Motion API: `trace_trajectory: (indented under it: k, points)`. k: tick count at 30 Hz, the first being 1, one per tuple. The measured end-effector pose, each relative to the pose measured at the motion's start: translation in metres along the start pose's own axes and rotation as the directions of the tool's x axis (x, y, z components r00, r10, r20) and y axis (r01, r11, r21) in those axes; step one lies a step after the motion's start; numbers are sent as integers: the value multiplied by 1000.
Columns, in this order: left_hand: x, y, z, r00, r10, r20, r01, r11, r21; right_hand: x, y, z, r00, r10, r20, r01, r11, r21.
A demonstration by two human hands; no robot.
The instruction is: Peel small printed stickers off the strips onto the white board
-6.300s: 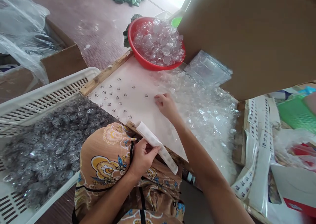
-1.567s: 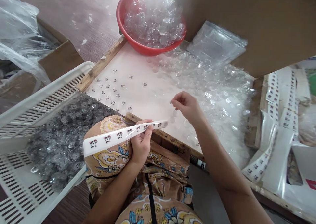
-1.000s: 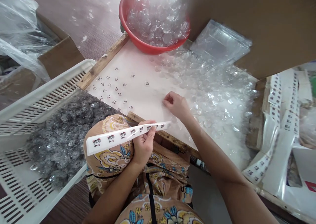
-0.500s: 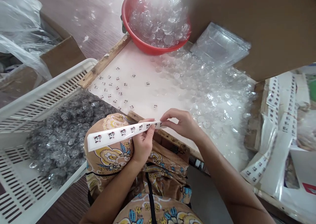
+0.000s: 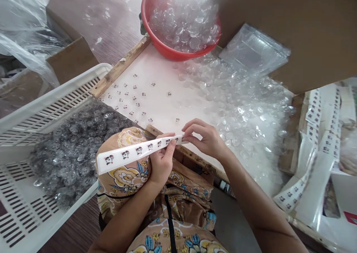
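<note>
My left hand (image 5: pixel 161 162) grips a long white sticker strip (image 5: pixel 122 155) printed with small dark pictures, held level above my knee. My right hand (image 5: pixel 205 137) pinches the strip's right end with thumb and forefinger. Just beyond the hands lies a white board (image 5: pixel 161 74) with several small stickers (image 5: pixel 131 96) laid out on it, one lone sticker (image 5: pixel 177 120) close to my fingers. Clear glass domes (image 5: pixel 237 108) are spread over the board's right half.
A red bowl (image 5: pixel 167 52) heaped with clear domes stands at the board's far end. A white slotted crate (image 5: pixel 47 108) of finished domes sits left. A cardboard box (image 5: pixel 284 29) rises at right, with plastic bags (image 5: pixel 255 54) and more sticker strips (image 5: pixel 315 111) nearby.
My right hand set a sticker down on the board, then came back to the strip's right end. The left hand kept holding the strip almost still.
</note>
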State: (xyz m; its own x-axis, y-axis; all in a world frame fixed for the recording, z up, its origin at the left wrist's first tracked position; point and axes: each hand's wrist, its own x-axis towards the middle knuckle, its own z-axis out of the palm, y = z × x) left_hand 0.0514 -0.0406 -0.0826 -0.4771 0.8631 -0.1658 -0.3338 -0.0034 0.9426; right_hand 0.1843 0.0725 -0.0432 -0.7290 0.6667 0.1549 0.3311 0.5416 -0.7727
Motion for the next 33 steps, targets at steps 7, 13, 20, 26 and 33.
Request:
trace_trajectory:
  k: [7, 13, 20, 26, 33]
  points:
    - [-1, -5, -1, 1000, 17, 8, -17, 1000, -21, 52, 39, -7, 919, 332, -213, -282, 930, 236]
    - [-2, -6, -3, 999, 19, 38, -20, 1000, 19, 89, 69, 3, 862, 482, -157, -464, 875, 141]
    - [-3, -6, -3, 998, 30, 49, -31, 999, 16, 97, 66, 13, 861, 466, -205, -490, 867, -88]
    - [-4, -8, -4, 998, 24, 56, -26, 999, 35, 99, 55, 33, 917, 317, -242, -379, 880, -286]
    - [-4, -7, -3, 1000, 21, 23, -20, 999, -36, 69, 28, 16, 946, 259, -196, -299, 930, -215]
